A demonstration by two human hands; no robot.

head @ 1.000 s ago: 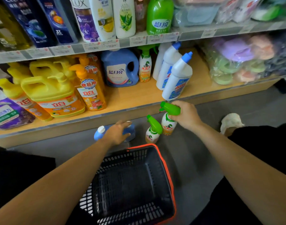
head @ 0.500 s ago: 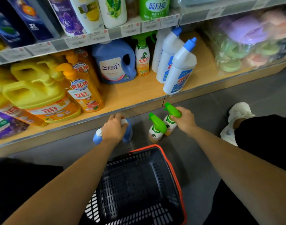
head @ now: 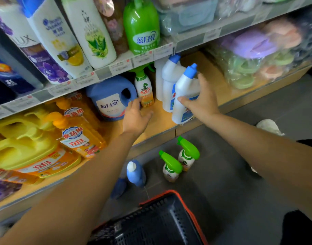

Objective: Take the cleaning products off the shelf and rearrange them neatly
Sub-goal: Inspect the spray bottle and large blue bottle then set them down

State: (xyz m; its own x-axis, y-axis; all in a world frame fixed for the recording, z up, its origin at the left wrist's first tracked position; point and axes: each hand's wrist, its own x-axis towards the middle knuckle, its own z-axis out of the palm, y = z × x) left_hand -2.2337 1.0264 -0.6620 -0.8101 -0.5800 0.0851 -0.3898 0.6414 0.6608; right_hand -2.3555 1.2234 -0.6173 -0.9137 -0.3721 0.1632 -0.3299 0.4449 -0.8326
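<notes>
The front bottle [head: 181, 89] before you is white with a blue cap and a mostly blue label. The jug [head: 109, 98] is blue; its white label carries blue characters. On the dark grey floor [head: 279, 103], the near spray bottle [head: 170, 165] and the far spray bottle [head: 188, 152] both have bright green heads and white bodies. The small bottle [head: 135, 172] is blue with a white cap. Your basket [head: 160, 221] is black with an orange rim. The big canisters [head: 24, 147] are yellow.

Soft, even indoor light: bright on the wooden shelf [head: 161, 119], dimmer on the grey floor [head: 240, 174]. A white glare streak sits on the green bottle [head: 141, 23]. Motion blur smears the bagged goods [head: 254, 50] at right, and the price rail [head: 102, 73] bows with wide-angle distortion.
</notes>
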